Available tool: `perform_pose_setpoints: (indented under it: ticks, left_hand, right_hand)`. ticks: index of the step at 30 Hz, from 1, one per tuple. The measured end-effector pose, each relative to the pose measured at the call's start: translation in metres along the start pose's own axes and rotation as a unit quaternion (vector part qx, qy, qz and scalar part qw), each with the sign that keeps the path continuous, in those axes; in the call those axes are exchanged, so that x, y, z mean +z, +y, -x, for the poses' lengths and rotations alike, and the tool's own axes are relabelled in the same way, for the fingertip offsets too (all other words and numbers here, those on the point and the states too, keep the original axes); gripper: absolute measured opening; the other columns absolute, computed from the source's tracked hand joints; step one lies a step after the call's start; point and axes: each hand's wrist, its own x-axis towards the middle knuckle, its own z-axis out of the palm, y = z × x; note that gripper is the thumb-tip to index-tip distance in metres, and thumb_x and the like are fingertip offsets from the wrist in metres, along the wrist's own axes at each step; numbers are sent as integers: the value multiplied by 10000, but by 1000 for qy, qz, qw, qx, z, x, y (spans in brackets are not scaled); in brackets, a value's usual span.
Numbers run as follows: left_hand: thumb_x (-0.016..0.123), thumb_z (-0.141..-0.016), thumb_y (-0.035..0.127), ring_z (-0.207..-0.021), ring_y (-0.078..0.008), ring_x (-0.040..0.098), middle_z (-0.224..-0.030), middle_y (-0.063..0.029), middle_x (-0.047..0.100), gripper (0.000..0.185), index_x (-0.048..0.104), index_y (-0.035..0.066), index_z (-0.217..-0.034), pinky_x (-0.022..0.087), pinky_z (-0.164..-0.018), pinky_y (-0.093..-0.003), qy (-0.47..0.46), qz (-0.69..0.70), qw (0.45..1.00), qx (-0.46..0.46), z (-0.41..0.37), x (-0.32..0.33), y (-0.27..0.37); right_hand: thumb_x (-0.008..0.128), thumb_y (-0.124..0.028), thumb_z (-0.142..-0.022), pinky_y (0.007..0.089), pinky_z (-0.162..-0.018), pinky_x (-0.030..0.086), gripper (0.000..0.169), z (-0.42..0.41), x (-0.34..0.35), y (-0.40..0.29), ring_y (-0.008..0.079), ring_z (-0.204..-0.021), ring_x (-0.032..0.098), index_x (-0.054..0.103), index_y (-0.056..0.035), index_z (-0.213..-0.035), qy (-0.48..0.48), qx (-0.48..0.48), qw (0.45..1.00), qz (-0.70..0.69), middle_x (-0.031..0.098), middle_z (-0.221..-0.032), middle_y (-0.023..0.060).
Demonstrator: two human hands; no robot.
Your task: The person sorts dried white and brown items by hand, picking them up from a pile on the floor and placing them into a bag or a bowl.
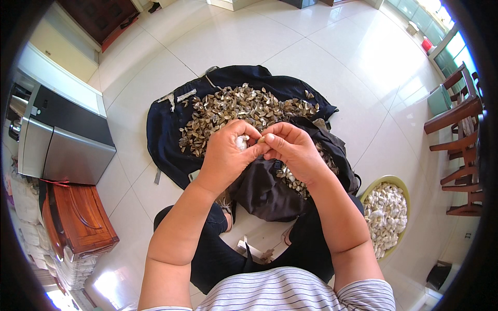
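In front of me, my left hand and my right hand meet fingertip to fingertip. A small yellowish husked piece is pinched between them, mostly covered by the fingers. White kernels are tucked in the curl of my left hand. Beyond my hands, a wide heap of split brown husks lies on a dark blue cloth. Below my hands, a dark brown fabric bag lies slack between my knees, with husks and pale pieces showing by its opening, partly behind my right wrist.
To my right, a green basin on the tiled floor holds many white kernels. Wooden chairs line the right side. A silver-grey appliance and a reddish wooden cabinet stand at left.
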Motion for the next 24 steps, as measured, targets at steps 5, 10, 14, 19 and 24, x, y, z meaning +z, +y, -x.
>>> perform_pose_setpoints:
  ticks: [5, 10, 14, 19, 24]
  left_hand:
    - [747, -747, 178, -604, -67, 531, -707, 1, 597, 204, 622, 31, -814, 430, -554, -210, -67, 112, 987, -89, -1, -6, -2]
    - [720, -781, 209, -611, -58, 532, -712, 6, 580, 254, 604, 21, -906, 428, -527, -194, -99, 243, 952, -159, -2, -8, -6]
    - [656, -830, 202, -615, -77, 544, -771, -24, 595, 221, 597, 17, -936, 433, -520, -200, -107, 292, 932, -189, -3, -8, -10]
    - [556, -866, 145, -603, -90, 538, -797, -55, 586, 117, 537, 42, -919, 437, -511, -210, -32, 328, 924, -193, -7, -13, -20]
    - [541, -819, 126, -595, -91, 518, -763, -49, 563, 91, 502, 63, -872, 435, -501, -215, -8, 360, 918, -165, -8, -27, -7]
  right_hand:
    - [606, -151, -876, 221, -646, 500, 140, 0, -1, 2, 93, -705, 600, 586, -21, -922, 2, -12, 1000, -7, 615, -791, 24]
    - [605, -145, -876, 216, -604, 481, 131, 0, 1, 0, 88, -676, 586, 590, -18, -905, 34, -22, 999, 20, 610, -768, 21]
    - [604, -137, -874, 212, -579, 471, 121, -2, -1, 0, 83, -649, 573, 589, -18, -890, 52, -17, 998, 28, 600, -740, 19]
    - [616, -133, -846, 215, -495, 452, 133, -15, -10, 8, 78, -559, 552, 581, -5, -851, 154, 30, 972, 177, 591, -685, 19]
    - [604, -101, -828, 228, -525, 454, 168, -68, -38, 50, 97, -573, 555, 572, 43, -911, 119, -34, 949, 290, 594, -691, 50]
